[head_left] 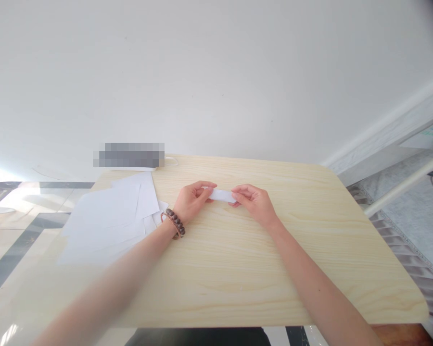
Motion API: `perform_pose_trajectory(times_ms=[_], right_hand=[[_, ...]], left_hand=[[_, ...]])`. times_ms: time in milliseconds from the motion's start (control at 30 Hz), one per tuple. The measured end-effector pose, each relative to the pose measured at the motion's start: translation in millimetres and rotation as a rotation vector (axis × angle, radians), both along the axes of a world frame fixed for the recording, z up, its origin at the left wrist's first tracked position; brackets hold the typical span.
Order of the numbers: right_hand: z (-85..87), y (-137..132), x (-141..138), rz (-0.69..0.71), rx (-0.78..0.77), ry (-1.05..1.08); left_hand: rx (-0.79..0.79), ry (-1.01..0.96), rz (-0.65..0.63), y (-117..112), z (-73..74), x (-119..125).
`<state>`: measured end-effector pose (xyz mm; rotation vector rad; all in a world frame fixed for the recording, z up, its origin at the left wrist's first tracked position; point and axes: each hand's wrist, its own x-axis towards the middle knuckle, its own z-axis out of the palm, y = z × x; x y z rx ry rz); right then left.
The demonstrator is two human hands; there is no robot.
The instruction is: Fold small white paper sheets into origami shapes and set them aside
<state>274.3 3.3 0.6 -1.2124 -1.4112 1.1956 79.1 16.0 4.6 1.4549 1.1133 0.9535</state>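
Note:
A narrow strip of white paper (222, 195) stretches between my two hands over the middle of the table. My left hand (194, 199) pinches its left end between thumb and fingers; a beaded bracelet is on that wrist. At the right end, my right hand (254, 202) grips the strip in the same way. The fingers hide both ends of the paper, and whether it is folded I cannot tell.
Loose white paper sheets (104, 216) lie overlapping on the left of the wooden table (231, 283). A blurred-out object (130, 156) stands at the back left edge, with a white cable (172, 159) beside it. Behind the table rises a white wall (216, 86).

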Motion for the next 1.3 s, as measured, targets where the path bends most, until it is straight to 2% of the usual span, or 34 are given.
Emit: perform_pose_trajectory(times_ms=[133, 233, 300, 433, 567, 667, 733, 867, 967, 1133, 1300], right_hand=[[-0.5, 0, 2, -0.012, -0.05, 0.017], [1.5, 0, 3, -0.013, -0.09, 0.071], [3.5, 0, 4, 0.002, -0.125, 0.11], [7.5, -2, 5, 0.057, -0.189, 0.131], [9.1, -5, 4, 0.08, -0.176, 0.058], [9.1, -10, -1, 0.071, -0.089, -0.064], [8.6, -13, -5, 0.056, 0.05, -0.174], [5.2, -14, -11, 0.004, 0.434, -0.388], [0.7, -14, -11, -0.022, 0.592, -0.485], [-3.5, -15, -10, -0.058, 0.683, -0.553], [-1.9, -17, -13, -0.069, 0.686, -0.535]], left_hand=[[0.402, 0.218, -0.082, -3, 5.9, -3], [0.632, 0.309, -0.19, -4, 7.7, -5], [0.733, 0.333, -0.229, -4, 6.4, -4], [0.85, 0.353, -0.157, -4, 2.3, -3], [0.89, 0.341, -0.107, -3, 1.2, -3], [0.857, 0.333, -0.087, -3, 1.3, -3], [0.836, 0.324, -0.085, -3, 1.2, -3], [0.816, 0.303, -0.109, -3, 1.3, -4], [0.81, 0.294, -0.129, -3, 1.7, -4], [0.815, 0.283, -0.134, -4, 1.4, -3], [0.802, 0.277, -0.145, -4, 1.2, -2]])
